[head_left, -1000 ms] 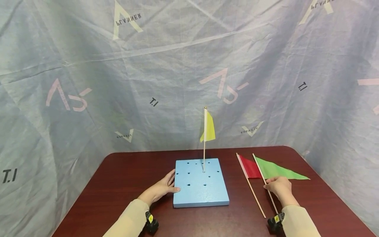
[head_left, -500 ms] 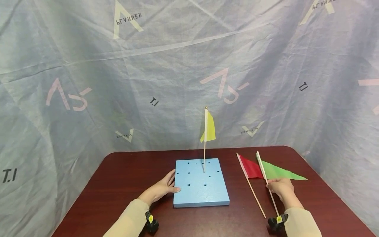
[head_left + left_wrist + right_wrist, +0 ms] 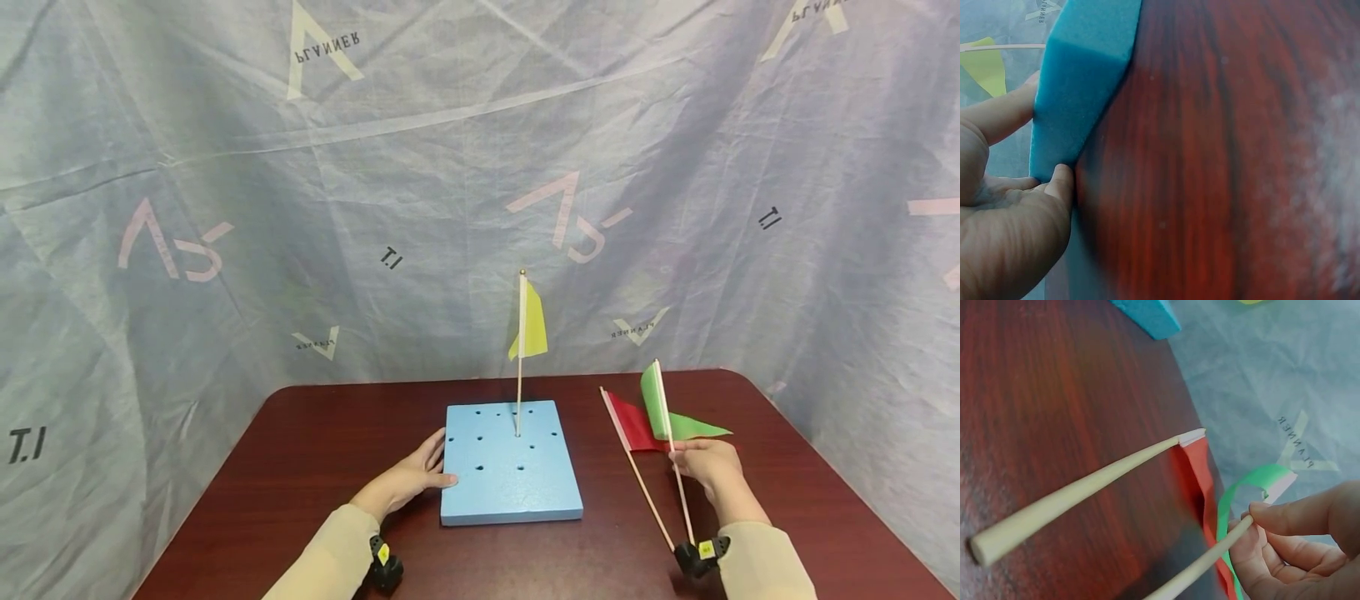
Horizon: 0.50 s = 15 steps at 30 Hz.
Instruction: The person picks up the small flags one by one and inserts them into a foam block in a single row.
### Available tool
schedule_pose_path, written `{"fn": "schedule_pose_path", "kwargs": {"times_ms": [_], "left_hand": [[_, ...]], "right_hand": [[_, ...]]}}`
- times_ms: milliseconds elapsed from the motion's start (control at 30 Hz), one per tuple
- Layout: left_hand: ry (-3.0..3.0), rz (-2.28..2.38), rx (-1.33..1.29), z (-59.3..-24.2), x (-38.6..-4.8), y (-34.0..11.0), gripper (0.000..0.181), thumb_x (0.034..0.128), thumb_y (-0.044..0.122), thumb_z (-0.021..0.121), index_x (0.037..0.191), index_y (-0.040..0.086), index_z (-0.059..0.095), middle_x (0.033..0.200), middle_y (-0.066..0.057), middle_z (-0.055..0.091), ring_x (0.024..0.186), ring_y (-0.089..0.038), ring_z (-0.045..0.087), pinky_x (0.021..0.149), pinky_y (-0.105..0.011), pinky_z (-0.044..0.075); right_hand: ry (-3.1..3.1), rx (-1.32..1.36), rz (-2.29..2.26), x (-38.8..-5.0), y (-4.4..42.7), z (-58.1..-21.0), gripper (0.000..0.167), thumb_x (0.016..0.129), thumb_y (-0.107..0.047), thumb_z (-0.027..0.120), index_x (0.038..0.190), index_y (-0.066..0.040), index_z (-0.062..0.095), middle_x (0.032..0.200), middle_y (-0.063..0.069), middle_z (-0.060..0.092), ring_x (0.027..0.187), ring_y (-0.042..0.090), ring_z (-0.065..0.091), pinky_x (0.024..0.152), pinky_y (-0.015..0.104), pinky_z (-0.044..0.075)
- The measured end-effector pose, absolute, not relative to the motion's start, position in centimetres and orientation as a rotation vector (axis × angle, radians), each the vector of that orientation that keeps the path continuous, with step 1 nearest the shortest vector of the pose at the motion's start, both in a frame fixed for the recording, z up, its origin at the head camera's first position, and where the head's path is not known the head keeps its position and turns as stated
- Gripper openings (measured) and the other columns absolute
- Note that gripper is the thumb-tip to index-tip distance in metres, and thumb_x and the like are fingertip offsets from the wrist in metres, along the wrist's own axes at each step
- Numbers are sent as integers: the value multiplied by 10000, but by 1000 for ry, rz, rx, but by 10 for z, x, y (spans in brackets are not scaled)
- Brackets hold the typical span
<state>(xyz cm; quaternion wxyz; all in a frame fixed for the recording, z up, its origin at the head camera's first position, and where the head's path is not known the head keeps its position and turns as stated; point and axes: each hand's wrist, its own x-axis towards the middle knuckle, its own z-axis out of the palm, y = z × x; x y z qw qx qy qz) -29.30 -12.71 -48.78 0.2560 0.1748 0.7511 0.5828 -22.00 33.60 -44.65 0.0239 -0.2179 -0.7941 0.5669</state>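
A light blue board with several holes (image 3: 510, 492) lies on the table, and a yellow flag (image 3: 533, 325) stands upright in one hole. My left hand (image 3: 405, 479) holds the board's left edge, thumb on top; in the left wrist view its fingers touch the blue side (image 3: 1072, 94). My right hand (image 3: 711, 468) pinches the stick of the green flag (image 3: 655, 404), whose top is raised and whose cloth is folded over. The red flag (image 3: 630, 419) lies just left of it, partly behind the green one. In the right wrist view thumb and fingers pinch the stick (image 3: 1210, 557).
The dark red-brown table (image 3: 315, 450) has rounded far corners. A grey printed cloth (image 3: 420, 183) hangs behind it and at both sides. The red flag's bare stick (image 3: 651, 500) points toward the near edge.
The green flag's top has risen and tilted upright in my right hand, and its cloth has bent over to the left of the stick. The left hand and the board have hardly moved.
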Motion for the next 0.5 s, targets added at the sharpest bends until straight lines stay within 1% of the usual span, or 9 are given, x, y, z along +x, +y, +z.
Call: {"fn": "schedule_pose_path", "kwargs": {"times_ms": [133,367,500], "left_hand": [[2035,1579,486,-489,-293,-128,1034,877,200,729,1564,103,-38,1621,-206,-16,1465,-435,130,1167,-581,191],[2041,1570,480,-489,-293,-128,1033,879,206,728,1566,117,-39,1623,-200,-15,1465,-431,137,1166,-586,190],[2041,1568,478,-489,-293,-128,1032,880,215,727,1567,128,-37,1626,-189,-18,1468,-424,136,1168,-582,192]], "right_hand": [[-2457,-670,1758,-222,334,-443,362,884,8,620,1189,193,562,750,-9,691,665,64,646,634,272,560],[-2369,-625,1828,-224,327,-436,369,865,73,597,1194,229,538,736,1,677,664,92,659,620,257,581],[-2365,-606,1829,-225,322,-430,386,872,69,592,1220,222,525,755,4,676,681,85,662,636,250,581]]}}
